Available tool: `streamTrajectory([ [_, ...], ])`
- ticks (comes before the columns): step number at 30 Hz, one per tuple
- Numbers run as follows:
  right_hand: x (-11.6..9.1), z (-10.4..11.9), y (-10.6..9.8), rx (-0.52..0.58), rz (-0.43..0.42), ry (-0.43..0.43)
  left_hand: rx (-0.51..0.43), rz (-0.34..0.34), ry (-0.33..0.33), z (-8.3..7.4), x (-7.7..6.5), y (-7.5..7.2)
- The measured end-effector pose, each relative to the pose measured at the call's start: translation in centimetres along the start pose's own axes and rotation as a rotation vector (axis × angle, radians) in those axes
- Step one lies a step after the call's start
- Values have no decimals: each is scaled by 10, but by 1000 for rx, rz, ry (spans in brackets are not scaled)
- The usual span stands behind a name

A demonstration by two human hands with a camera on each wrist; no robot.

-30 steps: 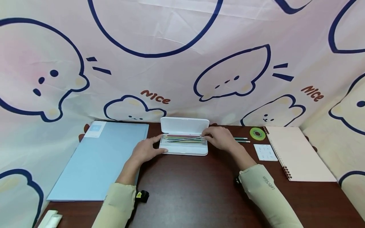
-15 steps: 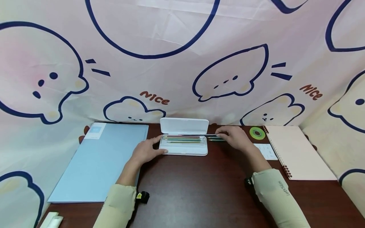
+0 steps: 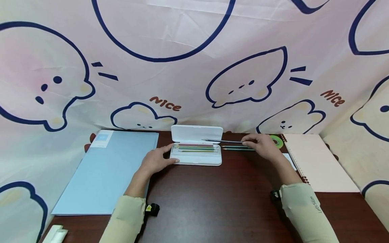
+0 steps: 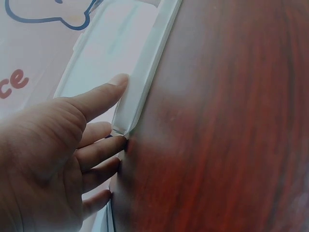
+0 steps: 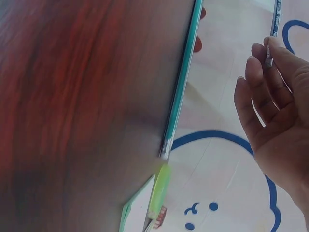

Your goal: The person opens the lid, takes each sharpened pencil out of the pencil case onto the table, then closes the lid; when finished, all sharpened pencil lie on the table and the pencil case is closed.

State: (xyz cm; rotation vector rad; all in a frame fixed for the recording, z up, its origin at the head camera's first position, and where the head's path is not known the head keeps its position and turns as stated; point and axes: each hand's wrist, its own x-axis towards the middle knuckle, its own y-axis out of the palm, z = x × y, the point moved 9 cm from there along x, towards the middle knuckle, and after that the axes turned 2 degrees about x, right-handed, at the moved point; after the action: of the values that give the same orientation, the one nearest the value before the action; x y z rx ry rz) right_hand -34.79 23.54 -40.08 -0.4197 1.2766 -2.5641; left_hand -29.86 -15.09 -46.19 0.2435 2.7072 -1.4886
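Observation:
A white pencil case stands with its lid up, and several pencils lie inside it. My left hand grips the case's left end; in the left wrist view the thumb lies over its edge and the fingers are at its end. My right hand pinches a dark pencil near one end, right of the case and raised above the table. The right wrist view shows that pencil between thumb and fingertips. Below my right hand, green pencils lie on the table.
A light blue folder lies at left. To the right are a green disc-shaped item, a small white card partly hidden by my arm, and a spiral notebook. White items sit at the lower left. A printed cloth backs the table.
My right hand has drawn the pencil out of the case and moved to the right with it. My left hand has stayed on the case.

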Motion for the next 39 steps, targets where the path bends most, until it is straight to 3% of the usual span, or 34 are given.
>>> streamTrajectory([
  [14, -16, -27, -16, -52, 2, 61, -2, -14, 18, 1, 1, 1],
  [39, -32, -61, -11, -72, 84, 131, 9, -1, 14, 1, 0, 0],
])
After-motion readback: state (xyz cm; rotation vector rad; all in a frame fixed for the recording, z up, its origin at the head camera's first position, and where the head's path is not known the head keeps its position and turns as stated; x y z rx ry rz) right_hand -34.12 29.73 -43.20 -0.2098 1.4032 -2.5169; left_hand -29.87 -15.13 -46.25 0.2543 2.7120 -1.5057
